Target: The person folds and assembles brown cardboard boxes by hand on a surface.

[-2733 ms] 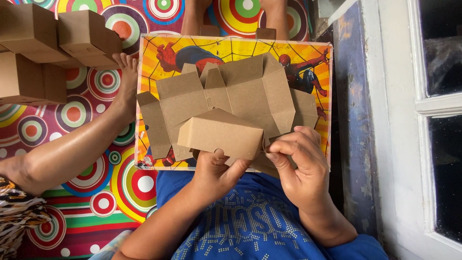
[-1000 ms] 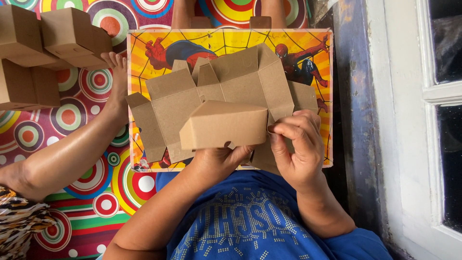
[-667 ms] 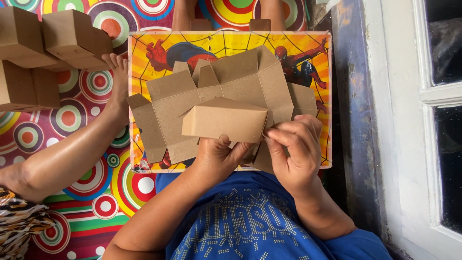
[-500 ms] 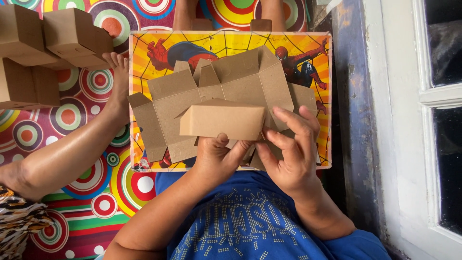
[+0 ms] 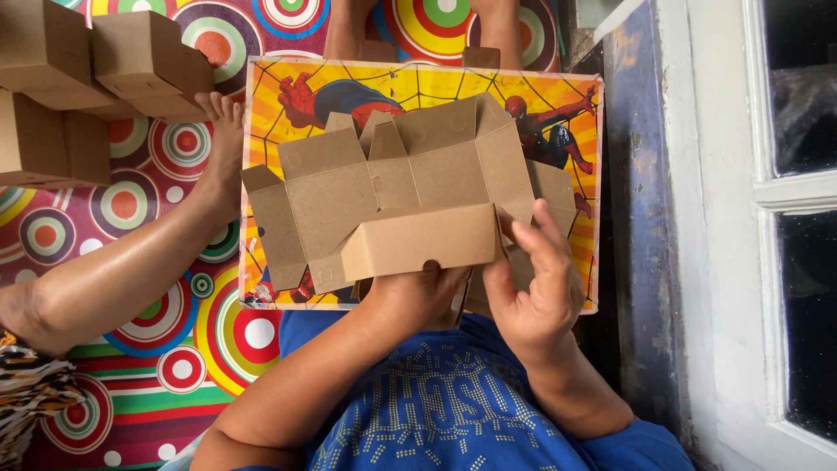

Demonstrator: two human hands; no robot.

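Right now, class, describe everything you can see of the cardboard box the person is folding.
The box is plain brown cardboard, a die-cut blank only partly folded. Several panels and small flaps stand up at different angles; one long panel is bent toward the person. It sits over a bright yellow board. The left hand supports it from below, and the right hand presses its fingers on the right end.

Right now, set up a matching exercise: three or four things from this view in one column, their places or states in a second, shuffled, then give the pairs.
Things
1. half-folded brown cardboard box
2. yellow and orange board with a web pattern
3. stack of finished brown cardboard boxes
4. white window frame

Places or states
A. top left, on the circle-patterned mat
B. held in both hands
C. along the right edge
D. flat under the unfolded cardboard

Pairs: 1-B, 2-D, 3-A, 4-C
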